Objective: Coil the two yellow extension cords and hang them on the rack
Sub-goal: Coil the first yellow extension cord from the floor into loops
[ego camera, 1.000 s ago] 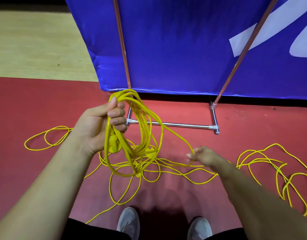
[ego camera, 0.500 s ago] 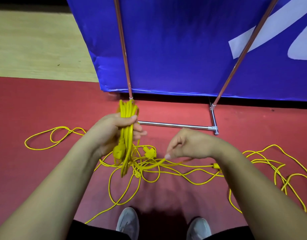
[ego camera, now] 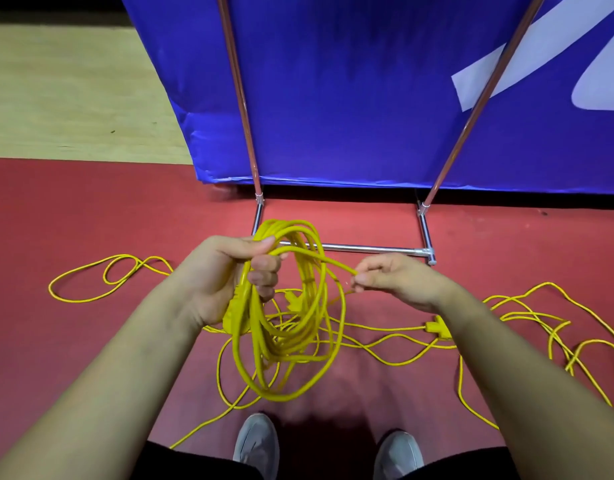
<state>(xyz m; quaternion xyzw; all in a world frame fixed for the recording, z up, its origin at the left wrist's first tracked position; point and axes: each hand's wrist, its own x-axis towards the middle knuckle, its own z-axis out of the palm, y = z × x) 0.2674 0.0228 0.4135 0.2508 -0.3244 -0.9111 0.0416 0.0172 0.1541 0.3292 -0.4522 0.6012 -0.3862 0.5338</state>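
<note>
My left hand (ego camera: 226,275) grips the top of a bundle of yellow cord loops (ego camera: 291,334), which hang down in front of me above the floor. A yellow plug end sits against my left palm. My right hand (ego camera: 392,282) pinches a strand of the same cord just to the right of the bundle, level with my left hand. More loose yellow cord (ego camera: 541,323) lies spread on the red floor to the right and left, with a yellow plug (ego camera: 437,329) near my right forearm. The metal rack (ego camera: 368,249) stands just beyond my hands.
A blue banner (ego camera: 350,91) hangs behind the rack's two slanted uprights. The rack's base bars rest on the red floor. Pale wooden floor (ego camera: 73,91) lies at the far left. My two grey shoes (ego camera: 257,445) are at the bottom edge.
My right hand rose from the floor strands and brought a length of cord up to the bundle. The bundle in my left hand has opened into wider hanging loops.
</note>
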